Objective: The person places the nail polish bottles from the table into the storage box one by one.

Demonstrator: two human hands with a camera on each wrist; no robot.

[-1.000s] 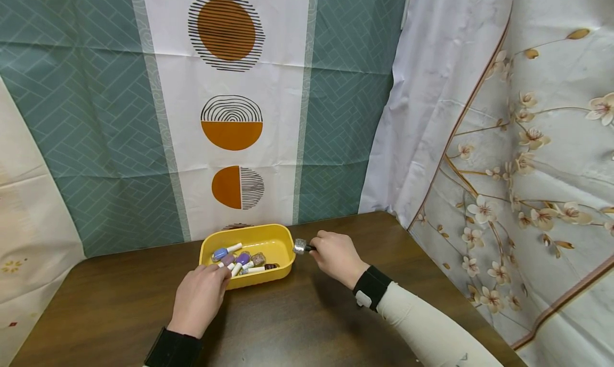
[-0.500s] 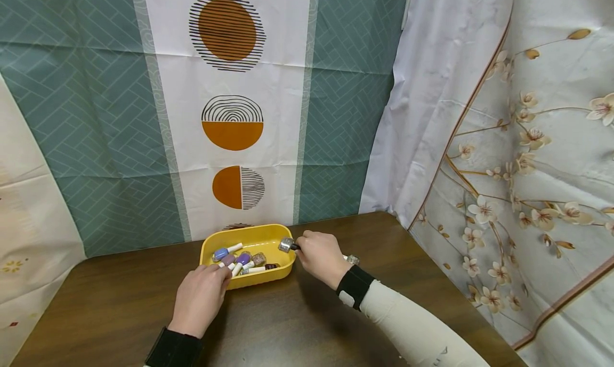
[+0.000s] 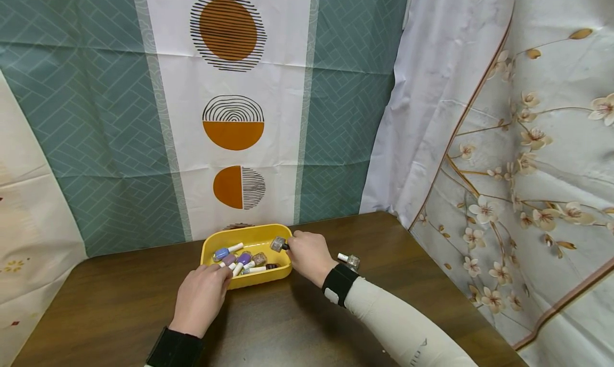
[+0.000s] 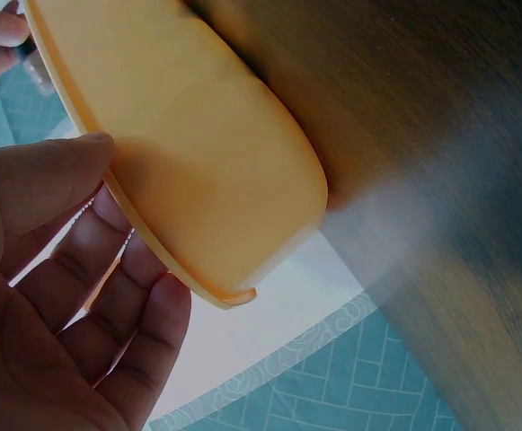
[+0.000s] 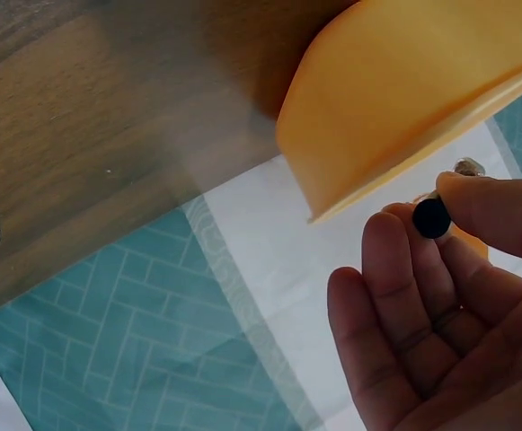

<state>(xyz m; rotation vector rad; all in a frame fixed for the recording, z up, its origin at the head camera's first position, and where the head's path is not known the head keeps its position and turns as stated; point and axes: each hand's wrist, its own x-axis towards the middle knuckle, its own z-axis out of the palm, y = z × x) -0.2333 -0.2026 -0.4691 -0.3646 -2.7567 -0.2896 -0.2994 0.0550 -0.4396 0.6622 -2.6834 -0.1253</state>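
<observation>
Glitter bottle above tray

Head: right hand (image 3: 312, 258) pinches glitter bottle (image 3: 277, 243) by its black cap, over yellow tray's (image 3: 259, 279) right end. Judgement: hold bottle low, rim clear, tray steady. Glass points left — long axis roughly along tray.

Left wrist: left hand (image 4: 49, 296) grips tray rim, thumb against wall.

Right wrist: thumb and fingers clamped on cap, nearly end-on beyond tray rim.

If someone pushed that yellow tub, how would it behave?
The yellow tub would probably slide rather than tip, being wide and low. Looking thin-walled, it's likely fairly light and stiff. The small bottles lying loose inside might shift or roll.
</observation>
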